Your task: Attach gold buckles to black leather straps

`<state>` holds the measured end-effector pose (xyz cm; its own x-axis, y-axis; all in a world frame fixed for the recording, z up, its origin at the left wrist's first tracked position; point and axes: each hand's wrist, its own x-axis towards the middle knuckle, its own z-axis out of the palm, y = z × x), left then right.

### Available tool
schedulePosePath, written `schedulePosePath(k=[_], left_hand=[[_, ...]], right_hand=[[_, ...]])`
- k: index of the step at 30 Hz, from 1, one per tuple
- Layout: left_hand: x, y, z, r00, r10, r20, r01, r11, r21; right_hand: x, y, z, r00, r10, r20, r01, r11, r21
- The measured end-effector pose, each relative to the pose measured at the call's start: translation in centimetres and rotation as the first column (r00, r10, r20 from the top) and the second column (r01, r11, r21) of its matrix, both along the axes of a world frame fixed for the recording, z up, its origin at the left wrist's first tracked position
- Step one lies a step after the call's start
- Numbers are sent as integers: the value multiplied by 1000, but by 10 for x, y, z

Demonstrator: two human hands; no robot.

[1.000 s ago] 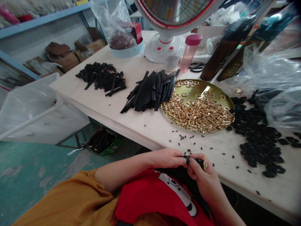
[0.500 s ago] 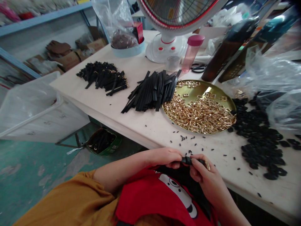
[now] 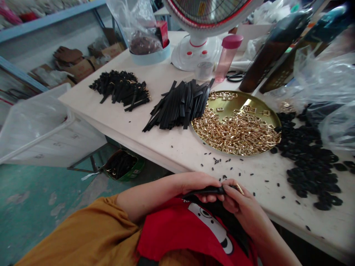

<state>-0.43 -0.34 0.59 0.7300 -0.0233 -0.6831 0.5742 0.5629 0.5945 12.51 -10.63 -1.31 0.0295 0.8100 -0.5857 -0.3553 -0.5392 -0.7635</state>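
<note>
A black strap (image 3: 206, 190) runs between my two hands, just in front of the table edge. My left hand (image 3: 203, 181) is closed on its longer part, with fingers curled beneath. My right hand (image 3: 239, 202) pinches the other end between thumb and fingers. A small gold buckle (image 3: 240, 189) sticks out of that right-hand end. Fingers cover much of the strap near the join. Beyond my hands, a round gold tray (image 3: 249, 99) bears many gold buckles (image 3: 235, 136). Left of it lies a pile of flat black straps (image 3: 180, 107).
Straps with buckles (image 3: 119, 88) are heaped at the table's left. Black pieces (image 3: 310, 162) spread on the right. Tiny black bits (image 3: 216, 161) dot the table (image 3: 161, 159). A fan (image 3: 194, 55), pink-lidded bottle (image 3: 229, 59) and plastic bags (image 3: 327, 85) stand behind. A white bin (image 3: 50, 136) is left.
My left hand has shifted slightly right, closer to my right hand. More of the strap's length now shows across the left fingers, and the buckle has tilted. The view has moved slightly.
</note>
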Motion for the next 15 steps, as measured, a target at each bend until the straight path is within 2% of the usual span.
schedulePosePath(k=[7,12,15], left_hand=[[-1,-2,-10,998,57,42,-53,995,-87],[0,-7,-23,989,118,89,-83,942,-327],[-2,-6,-23,988,135,74,-91,900,-426]], right_hand=[[2,-2,2,1000,-12,-15,12,1000,-5],[-4,6,3,988,-101,-116,98,995,-36],[9,2,-6,973,-180,-144,177,984,-29]])
